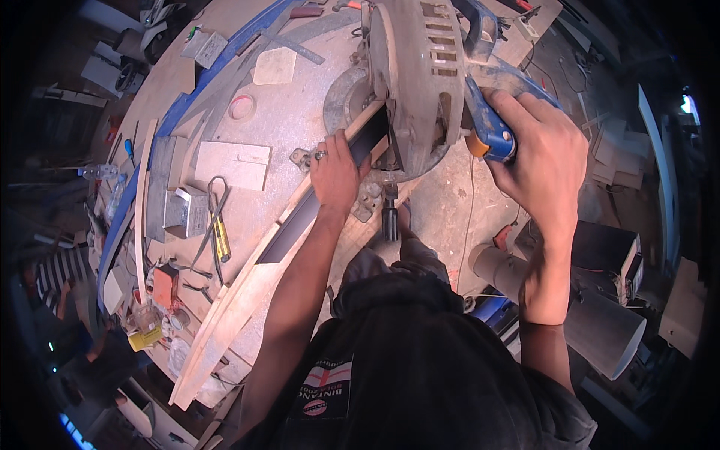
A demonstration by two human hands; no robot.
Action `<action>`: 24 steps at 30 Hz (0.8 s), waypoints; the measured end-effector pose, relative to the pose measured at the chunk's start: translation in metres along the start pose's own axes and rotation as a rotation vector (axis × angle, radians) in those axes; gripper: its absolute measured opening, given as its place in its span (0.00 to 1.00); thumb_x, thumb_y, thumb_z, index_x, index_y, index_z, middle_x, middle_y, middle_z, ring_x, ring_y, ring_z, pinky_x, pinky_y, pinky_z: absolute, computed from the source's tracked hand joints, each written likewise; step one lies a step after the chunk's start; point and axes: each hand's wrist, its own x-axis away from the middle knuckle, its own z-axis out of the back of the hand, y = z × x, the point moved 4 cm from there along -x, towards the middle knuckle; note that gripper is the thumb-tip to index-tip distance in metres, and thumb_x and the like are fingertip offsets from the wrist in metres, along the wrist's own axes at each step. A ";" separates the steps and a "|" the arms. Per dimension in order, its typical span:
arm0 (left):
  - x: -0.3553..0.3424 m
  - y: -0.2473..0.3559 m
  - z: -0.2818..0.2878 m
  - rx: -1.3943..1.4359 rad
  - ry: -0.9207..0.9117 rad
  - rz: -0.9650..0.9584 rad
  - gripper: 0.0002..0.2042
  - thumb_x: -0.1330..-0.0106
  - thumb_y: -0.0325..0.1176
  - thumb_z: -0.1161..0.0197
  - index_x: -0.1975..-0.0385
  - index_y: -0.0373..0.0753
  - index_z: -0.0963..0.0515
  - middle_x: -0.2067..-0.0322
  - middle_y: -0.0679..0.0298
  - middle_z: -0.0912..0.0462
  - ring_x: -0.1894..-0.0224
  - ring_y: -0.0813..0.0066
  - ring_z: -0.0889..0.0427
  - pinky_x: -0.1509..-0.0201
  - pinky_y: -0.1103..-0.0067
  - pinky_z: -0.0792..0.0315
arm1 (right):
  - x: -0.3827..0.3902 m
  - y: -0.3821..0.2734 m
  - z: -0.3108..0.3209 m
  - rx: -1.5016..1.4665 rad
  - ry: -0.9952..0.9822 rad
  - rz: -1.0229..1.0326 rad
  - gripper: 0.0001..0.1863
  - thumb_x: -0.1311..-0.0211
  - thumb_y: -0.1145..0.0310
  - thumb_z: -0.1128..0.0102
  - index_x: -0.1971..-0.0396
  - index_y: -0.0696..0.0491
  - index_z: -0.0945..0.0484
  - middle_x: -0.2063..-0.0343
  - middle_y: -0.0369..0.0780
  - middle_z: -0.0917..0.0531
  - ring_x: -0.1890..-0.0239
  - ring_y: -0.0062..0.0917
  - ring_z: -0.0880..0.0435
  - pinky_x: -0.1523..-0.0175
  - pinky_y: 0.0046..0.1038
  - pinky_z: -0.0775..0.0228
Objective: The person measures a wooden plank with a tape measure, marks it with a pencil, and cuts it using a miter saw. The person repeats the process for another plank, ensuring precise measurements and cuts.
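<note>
A dusty mitre saw (442, 90) stands at the top centre, its blade guard over the far end of a flat, dark strip (285, 238). The strip lies at a slant along a long, pale wooden batten (210, 330). My left hand (335, 176) is closed over strip and batten, close to the guard, its fingers at the batten's far edge. On the saw's blue handle (489, 120), my right hand (546, 154) is wrapped tight. A black clamp knob (390, 223) sits at the saw's near side. The blade's edge is hidden by the guard.
Left on the workbench lie a thin board (232, 166), a tape roll (241, 107), a yellow-handled tool (220, 238), pliers (199, 291) and a small box (186, 211). A large grey pipe (604, 330) lies at the right. Someone in a striped shirt (64, 268) is at far left.
</note>
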 end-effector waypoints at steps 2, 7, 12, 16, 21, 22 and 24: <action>-0.001 -0.001 -0.002 0.005 -0.012 0.000 0.41 0.35 0.54 0.24 0.29 0.34 0.31 0.45 0.54 0.20 0.42 0.55 0.17 0.44 0.60 0.26 | 0.001 0.001 0.000 0.007 -0.007 0.005 0.30 0.53 0.69 0.24 0.45 0.41 0.14 0.67 0.40 0.17 0.62 0.44 0.15 0.59 0.43 0.24; 0.001 0.002 0.003 -0.032 0.051 -0.042 0.40 0.34 0.55 0.26 0.31 0.34 0.30 0.47 0.55 0.20 0.45 0.58 0.17 0.43 0.63 0.27 | 0.002 0.003 0.001 -0.006 -0.003 -0.001 0.30 0.53 0.69 0.23 0.44 0.41 0.15 0.63 0.40 0.13 0.59 0.46 0.13 0.57 0.43 0.22; 0.002 0.001 0.001 -0.063 0.049 -0.040 0.39 0.34 0.56 0.26 0.32 0.34 0.29 0.47 0.55 0.19 0.43 0.58 0.17 0.42 0.63 0.26 | 0.003 0.001 0.003 -0.043 -0.009 0.015 0.31 0.53 0.67 0.22 0.43 0.43 0.16 0.56 0.43 0.10 0.54 0.48 0.12 0.53 0.45 0.20; 0.002 0.001 0.002 -0.064 0.122 -0.076 0.39 0.34 0.56 0.26 0.33 0.32 0.28 0.49 0.52 0.19 0.47 0.54 0.15 0.45 0.60 0.24 | 0.002 0.003 0.001 -0.082 -0.030 0.002 0.31 0.53 0.63 0.22 0.43 0.45 0.17 0.55 0.44 0.10 0.53 0.49 0.12 0.52 0.47 0.20; 0.002 0.002 0.001 -0.095 0.083 -0.051 0.37 0.34 0.56 0.26 0.35 0.33 0.27 0.49 0.52 0.18 0.46 0.54 0.15 0.44 0.60 0.24 | 0.003 0.001 0.001 -0.041 -0.008 -0.021 0.30 0.51 0.61 0.22 0.44 0.43 0.16 0.58 0.44 0.09 0.53 0.49 0.11 0.52 0.48 0.19; 0.002 0.003 0.001 -0.101 0.073 -0.044 0.37 0.34 0.57 0.27 0.35 0.33 0.27 0.48 0.53 0.18 0.45 0.56 0.16 0.43 0.61 0.24 | 0.003 0.000 0.001 -0.037 -0.013 -0.029 0.30 0.51 0.61 0.23 0.44 0.43 0.16 0.59 0.44 0.09 0.54 0.48 0.11 0.52 0.48 0.19; 0.003 0.002 0.001 -0.110 0.061 -0.037 0.36 0.34 0.57 0.26 0.36 0.34 0.26 0.48 0.54 0.18 0.43 0.57 0.16 0.42 0.62 0.24 | 0.003 -0.002 0.001 0.012 0.015 -0.016 0.29 0.51 0.61 0.23 0.44 0.42 0.16 0.60 0.44 0.08 0.55 0.48 0.11 0.53 0.48 0.19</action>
